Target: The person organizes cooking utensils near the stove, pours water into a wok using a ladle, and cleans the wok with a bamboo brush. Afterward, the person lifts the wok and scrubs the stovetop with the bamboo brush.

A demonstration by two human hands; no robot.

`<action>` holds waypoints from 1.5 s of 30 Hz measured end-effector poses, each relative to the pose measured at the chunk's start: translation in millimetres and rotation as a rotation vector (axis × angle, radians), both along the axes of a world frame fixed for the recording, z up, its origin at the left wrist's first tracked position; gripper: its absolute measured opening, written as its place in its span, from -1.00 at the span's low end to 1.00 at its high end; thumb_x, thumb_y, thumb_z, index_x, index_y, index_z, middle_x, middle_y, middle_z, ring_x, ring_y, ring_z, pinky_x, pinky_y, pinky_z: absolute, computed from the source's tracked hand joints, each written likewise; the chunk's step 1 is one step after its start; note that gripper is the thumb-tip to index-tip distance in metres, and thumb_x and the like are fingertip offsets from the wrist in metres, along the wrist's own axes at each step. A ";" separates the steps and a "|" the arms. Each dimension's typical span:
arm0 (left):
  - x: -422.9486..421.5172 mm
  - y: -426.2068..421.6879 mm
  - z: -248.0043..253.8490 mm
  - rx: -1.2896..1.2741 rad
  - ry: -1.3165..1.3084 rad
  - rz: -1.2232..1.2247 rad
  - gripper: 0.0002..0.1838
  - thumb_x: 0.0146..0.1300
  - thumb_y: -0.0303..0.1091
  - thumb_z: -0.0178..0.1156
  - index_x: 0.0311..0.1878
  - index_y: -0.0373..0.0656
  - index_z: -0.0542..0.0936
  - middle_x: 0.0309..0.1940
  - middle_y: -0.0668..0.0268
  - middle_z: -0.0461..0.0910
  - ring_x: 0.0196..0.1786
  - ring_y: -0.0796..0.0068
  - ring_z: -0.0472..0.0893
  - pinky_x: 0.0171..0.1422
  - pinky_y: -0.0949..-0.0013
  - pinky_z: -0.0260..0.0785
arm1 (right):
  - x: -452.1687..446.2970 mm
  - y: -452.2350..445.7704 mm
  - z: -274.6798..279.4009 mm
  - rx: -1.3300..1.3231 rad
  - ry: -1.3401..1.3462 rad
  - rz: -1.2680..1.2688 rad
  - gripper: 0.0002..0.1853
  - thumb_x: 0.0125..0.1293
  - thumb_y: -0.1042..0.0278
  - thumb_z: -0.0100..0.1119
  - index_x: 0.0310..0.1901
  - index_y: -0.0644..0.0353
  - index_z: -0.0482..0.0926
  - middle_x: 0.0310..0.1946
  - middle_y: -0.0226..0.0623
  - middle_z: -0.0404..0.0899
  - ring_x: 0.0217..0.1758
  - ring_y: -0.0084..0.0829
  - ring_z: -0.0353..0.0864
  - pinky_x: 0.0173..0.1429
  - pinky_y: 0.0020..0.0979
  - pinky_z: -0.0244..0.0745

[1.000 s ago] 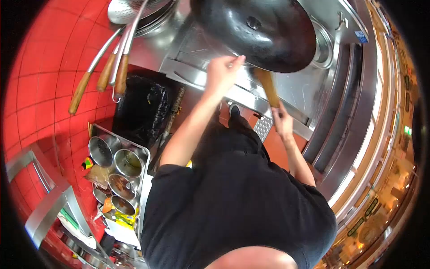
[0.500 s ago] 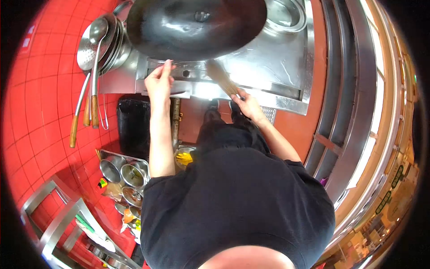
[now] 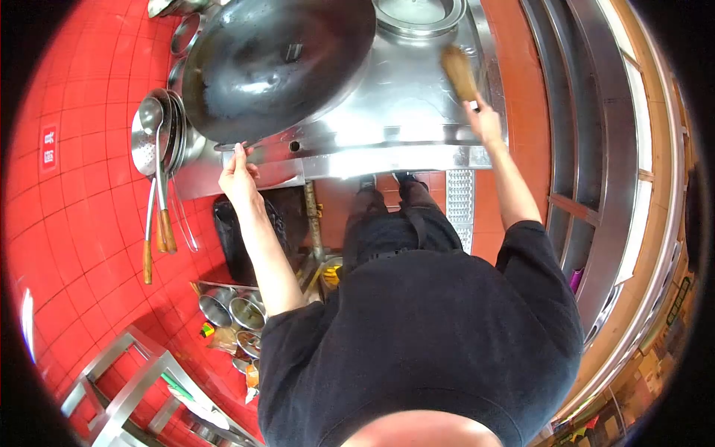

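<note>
My left hand (image 3: 240, 180) is closed on the small loop handle at the near edge of a large dark wok (image 3: 261, 100). The wok spans the left part of the steel counter (image 3: 395, 93). Out to the right, my right hand (image 3: 485, 123) grips the handle end of a tan bristle brush (image 3: 457, 68). The brush's bristles point away from me, over the counter's right side, apart from the wok. Whether the bristles touch the steel cannot be made out.
A round metal basin (image 3: 421, 16) stands at the back of the counter. Ladles and strainers (image 3: 155, 138) with wooden handles hang at the left. Metal pots (image 3: 246, 311) stand low at my left, near a steel rack (image 3: 141, 372). A floor grate (image 3: 460, 201) lies before me.
The brush has swung right and away from me with my right hand, away from the wok. In view, my left hand and the wok sit further left and the wok is more slanted.
</note>
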State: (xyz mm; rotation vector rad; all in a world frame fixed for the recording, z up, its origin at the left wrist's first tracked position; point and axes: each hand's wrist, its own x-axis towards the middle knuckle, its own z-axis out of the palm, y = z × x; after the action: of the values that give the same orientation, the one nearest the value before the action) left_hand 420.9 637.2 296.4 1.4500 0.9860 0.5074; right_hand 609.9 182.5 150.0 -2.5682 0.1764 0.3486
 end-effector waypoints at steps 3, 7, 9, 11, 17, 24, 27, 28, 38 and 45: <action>1.5 -3.1 0.6 0.015 -0.013 0.020 -0.72 0.27 -0.17 0.25 -0.19 -0.22 0.66 -0.39 0.32 0.66 -0.69 0.76 0.35 -0.61 0.63 0.12 | -49.0 42.8 1.8 0.162 0.127 0.206 -0.33 0.22 -0.21 0.08 0.28 -0.01 0.38 -0.37 0.00 0.65 -0.21 -0.09 0.67 -0.11 -0.16 0.52; 4.4 -8.5 3.5 0.030 -0.025 0.034 -0.73 0.27 -0.21 0.25 -0.20 -0.27 0.65 -0.40 0.27 0.66 -0.69 0.73 0.35 -0.59 0.62 0.17 | -103.7 97.7 23.3 0.412 0.484 0.347 -0.39 0.24 -0.04 0.18 0.30 -0.01 0.38 -0.45 -0.22 0.63 -0.54 -0.49 0.54 -0.38 -0.37 0.50; 4.1 -6.1 3.9 0.035 -0.002 0.048 -0.72 0.27 -0.21 0.25 -0.19 -0.27 0.65 -0.40 0.28 0.66 -0.68 0.73 0.36 -0.59 0.62 0.16 | -100.2 96.3 6.3 0.451 0.372 0.373 -0.41 0.25 -0.07 0.16 0.28 -0.02 0.41 -0.46 -0.28 0.61 -0.58 -0.53 0.51 -0.44 -0.41 0.47; 2.0 -3.5 1.3 0.042 0.008 0.032 -0.72 0.26 -0.20 0.26 -0.19 -0.26 0.66 -0.42 0.31 0.65 -0.66 0.72 0.36 -0.58 0.60 0.17 | -81.5 82.2 -21.1 0.413 0.227 0.356 -0.42 0.26 -0.09 0.13 0.26 -0.04 0.43 -0.45 -0.31 0.61 -0.58 -0.56 0.50 -0.46 -0.42 0.45; 2.4 -3.5 1.6 0.081 -0.016 -0.011 -0.74 0.27 -0.20 0.25 -0.27 -0.26 0.67 -0.44 0.32 0.66 -0.68 0.74 0.35 -0.59 0.59 0.20 | 31.7 25.5 4.7 -0.022 -0.012 0.027 -0.36 0.23 -0.18 0.04 0.23 0.06 0.42 -0.32 0.11 0.63 -0.14 -0.01 0.64 -0.03 -0.12 0.50; 2.1 -2.5 -1.5 0.051 -0.018 -0.002 -0.73 0.29 -0.18 0.23 -0.19 -0.23 0.66 -0.41 0.31 0.66 -0.68 0.75 0.35 -0.60 0.60 0.14 | -67.9 97.2 6.6 0.153 0.131 0.334 -0.41 0.26 -0.16 0.03 0.24 -0.01 0.41 -0.34 0.02 0.64 -0.22 0.04 0.64 -0.09 -0.10 0.50; 4.4 -5.2 2.7 0.038 -0.016 0.010 -0.73 0.28 -0.19 0.24 -0.18 -0.22 0.66 -0.41 0.32 0.66 -0.67 0.75 0.36 -0.60 0.61 0.16 | -120.0 123.2 -26.7 0.360 -0.084 0.493 -0.42 0.27 -0.11 0.09 0.27 -0.06 0.40 -0.49 -0.09 0.63 -0.39 -0.12 0.67 -0.27 -0.22 0.53; 5.7 -6.6 4.6 0.035 -0.008 0.027 -0.73 0.28 -0.20 0.24 -0.18 -0.24 0.67 -0.42 0.31 0.66 -0.67 0.74 0.35 -0.59 0.61 0.17 | -124.3 123.4 -18.7 0.409 0.148 0.424 -0.39 0.26 -0.11 0.11 0.28 -0.01 0.39 -0.44 -0.06 0.63 -0.34 -0.11 0.66 -0.22 -0.22 0.52; 2.8 -6.8 -0.2 0.056 -0.046 0.017 -0.72 0.27 -0.15 0.25 -0.22 -0.20 0.66 -0.42 0.34 0.66 -0.69 0.77 0.35 -0.62 0.65 0.12 | -40.8 -26.2 27.7 -0.034 0.069 0.026 -0.37 0.26 -0.20 0.02 0.33 -0.16 0.32 -0.24 0.04 0.64 -0.18 -0.11 0.67 -0.08 -0.22 0.54; 4.1 -8.3 -2.7 0.035 -0.070 0.057 -0.74 0.29 -0.23 0.23 -0.22 -0.28 0.65 -0.42 0.26 0.65 -0.71 0.71 0.33 -0.61 0.59 0.14 | -121.3 -0.5 41.1 0.338 0.408 0.190 -0.39 0.23 -0.13 0.14 0.30 -0.13 0.38 -0.20 0.02 0.64 -0.10 -0.09 0.65 0.07 -0.25 0.46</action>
State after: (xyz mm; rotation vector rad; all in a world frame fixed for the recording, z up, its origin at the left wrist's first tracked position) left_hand 425.0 628.9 293.7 1.4288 0.9690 0.6159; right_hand 488.5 182.0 191.1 -2.1591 0.0151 0.8945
